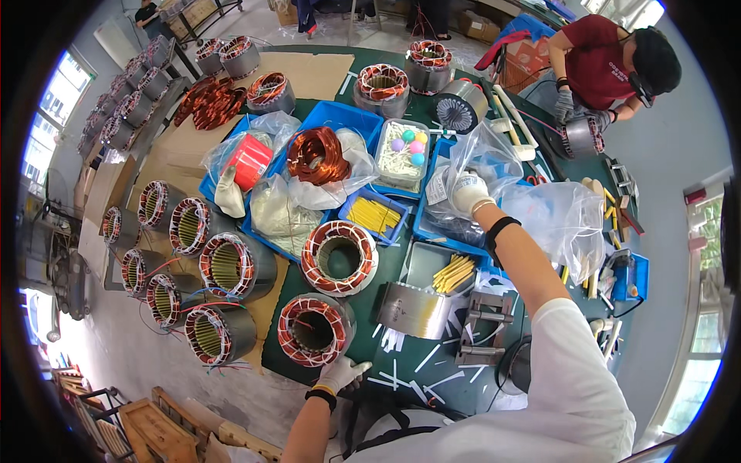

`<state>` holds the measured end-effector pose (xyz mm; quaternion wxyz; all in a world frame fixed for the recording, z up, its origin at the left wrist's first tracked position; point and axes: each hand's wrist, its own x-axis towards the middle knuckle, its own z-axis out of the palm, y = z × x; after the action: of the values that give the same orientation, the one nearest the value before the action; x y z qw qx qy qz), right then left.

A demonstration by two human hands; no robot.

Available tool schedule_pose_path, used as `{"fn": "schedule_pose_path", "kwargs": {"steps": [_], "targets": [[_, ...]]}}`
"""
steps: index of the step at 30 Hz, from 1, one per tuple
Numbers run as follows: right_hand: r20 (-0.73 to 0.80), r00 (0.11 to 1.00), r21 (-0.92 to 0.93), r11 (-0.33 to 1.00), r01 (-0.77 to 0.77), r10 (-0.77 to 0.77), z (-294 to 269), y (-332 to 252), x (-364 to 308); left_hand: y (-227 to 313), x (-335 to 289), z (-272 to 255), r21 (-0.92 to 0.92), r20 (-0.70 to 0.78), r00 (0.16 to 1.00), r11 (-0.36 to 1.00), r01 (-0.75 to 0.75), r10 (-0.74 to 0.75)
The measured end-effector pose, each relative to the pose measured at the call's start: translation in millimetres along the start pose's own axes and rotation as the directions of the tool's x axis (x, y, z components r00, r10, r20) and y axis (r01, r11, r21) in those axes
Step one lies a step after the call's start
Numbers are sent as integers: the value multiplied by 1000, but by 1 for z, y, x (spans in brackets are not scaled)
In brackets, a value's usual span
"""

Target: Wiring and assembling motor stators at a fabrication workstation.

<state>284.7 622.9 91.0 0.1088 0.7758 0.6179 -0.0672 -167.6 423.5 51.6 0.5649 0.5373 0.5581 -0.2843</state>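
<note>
My left hand (341,375), in a white glove, rests at the table's near edge with its fingers stretched out. It is just below a wound motor stator (345,324) with copper coils laced in white cord, and seems to touch its lower side. My right arm reaches forward across the table. The gloved right hand (469,193) is at the mouth of a clear plastic bag (488,151) in a blue bin (421,224); the bag and the hand's angle hide its fingertips. Another wound stator (369,266) stands just beyond the first one.
A bare steel stator core (415,310) lies beside a metal fixture (485,328) and paper strips. Blue bins hold copper coils (316,157) and yellow sticks (373,214). Several stators (238,266) stand at left. A co-worker (598,62) handles a stator (579,139) at far right.
</note>
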Motion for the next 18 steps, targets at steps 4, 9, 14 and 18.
{"fn": "schedule_pose_path", "kwargs": {"steps": [4,9,14,18], "targets": [[20,973,15,973,-229,229,8,-22,-1,-10,6,5,-16,-29,998,999,-49,48],[119,993,-14,1000,14,-12,3,-18,-9,1,-6,-2,-32,-7,999,999,-36,36],[-40,997,58,996,72,-70,26,-1,5,7,-6,-4,-19,6,999,999,-34,34],[29,998,-47,997,53,-52,-26,-15,-1,-5,-6,-6,5,39,998,999,-48,48]]}}
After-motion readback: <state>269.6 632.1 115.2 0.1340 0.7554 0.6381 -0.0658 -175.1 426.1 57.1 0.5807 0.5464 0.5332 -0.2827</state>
